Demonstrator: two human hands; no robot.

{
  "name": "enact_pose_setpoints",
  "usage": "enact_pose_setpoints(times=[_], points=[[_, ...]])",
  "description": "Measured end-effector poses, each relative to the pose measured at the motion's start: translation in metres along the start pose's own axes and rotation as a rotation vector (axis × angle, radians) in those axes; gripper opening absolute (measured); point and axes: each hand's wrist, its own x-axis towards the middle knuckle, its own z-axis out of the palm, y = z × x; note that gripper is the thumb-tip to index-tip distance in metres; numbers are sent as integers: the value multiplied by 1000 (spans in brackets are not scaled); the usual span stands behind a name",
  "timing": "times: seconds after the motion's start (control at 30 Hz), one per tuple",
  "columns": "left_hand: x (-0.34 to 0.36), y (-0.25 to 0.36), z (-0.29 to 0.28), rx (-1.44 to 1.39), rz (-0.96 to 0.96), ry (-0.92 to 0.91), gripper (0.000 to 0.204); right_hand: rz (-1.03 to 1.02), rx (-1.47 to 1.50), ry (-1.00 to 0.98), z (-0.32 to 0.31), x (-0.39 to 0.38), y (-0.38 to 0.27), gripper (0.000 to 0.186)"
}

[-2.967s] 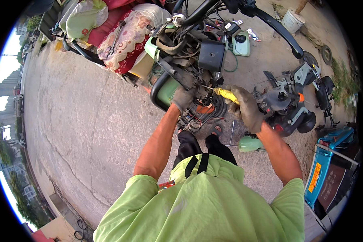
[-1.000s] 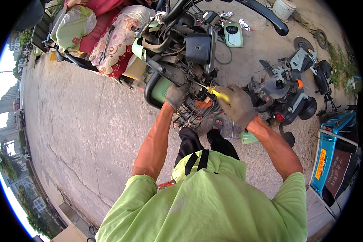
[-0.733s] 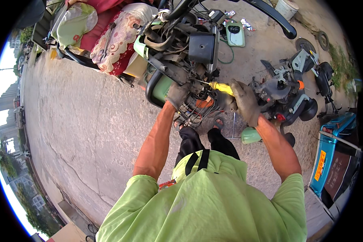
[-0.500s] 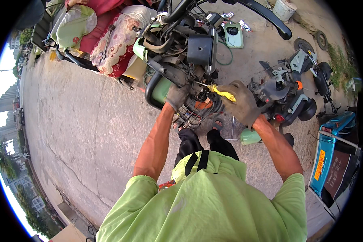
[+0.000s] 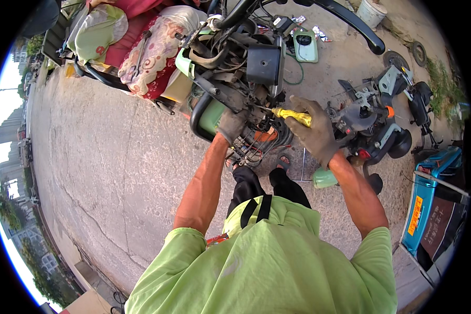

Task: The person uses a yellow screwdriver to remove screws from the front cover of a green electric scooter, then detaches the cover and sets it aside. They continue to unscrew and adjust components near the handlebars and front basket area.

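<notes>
In my gloved right hand (image 5: 316, 128) is a screwdriver (image 5: 292, 115) with a yellow handle. The handle lies between my thumb and raised fingers, its end towards the palm. Its shaft points left into the stripped electric scooter (image 5: 230, 68) in front of me, where the tip is lost among dark parts. My gloved left hand (image 5: 232, 124) reaches into the same spot beside a green panel (image 5: 210, 116) and a black tube frame; its fingers are hidden there. Below both hands are loose cables (image 5: 272, 149) and an orange part (image 5: 266, 135). A black box (image 5: 263, 64) sits above them.
Another partly dismantled scooter (image 5: 369, 115) stands at the right. A green cover (image 5: 305, 46) lies on the concrete beyond, near a white bucket (image 5: 371, 13). Far left is a seat with flowered cloth (image 5: 159, 49). A blue-framed vehicle (image 5: 424, 204) stands at the right edge.
My right hand's fingers have loosened and spread around the screwdriver handle, which has turned a little in the grip. My left hand has stayed in about the same place.
</notes>
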Motion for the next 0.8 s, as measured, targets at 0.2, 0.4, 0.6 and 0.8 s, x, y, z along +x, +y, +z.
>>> enact_pose_setpoints(times=[0.2,0.4,0.6,0.8], points=[[2,10,-3,-207,-154,-11,23,57,-185,-102,-8,3,11,41],[3,6,-6,44,55,-27,22,244,309,10,10,-6,9,39],[4,-5,4,-3,78,49,21,312,120,-113,-4,-4,1,42],[3,3,2,-106,-8,68,21,278,538,42,14,-11,14,36]])
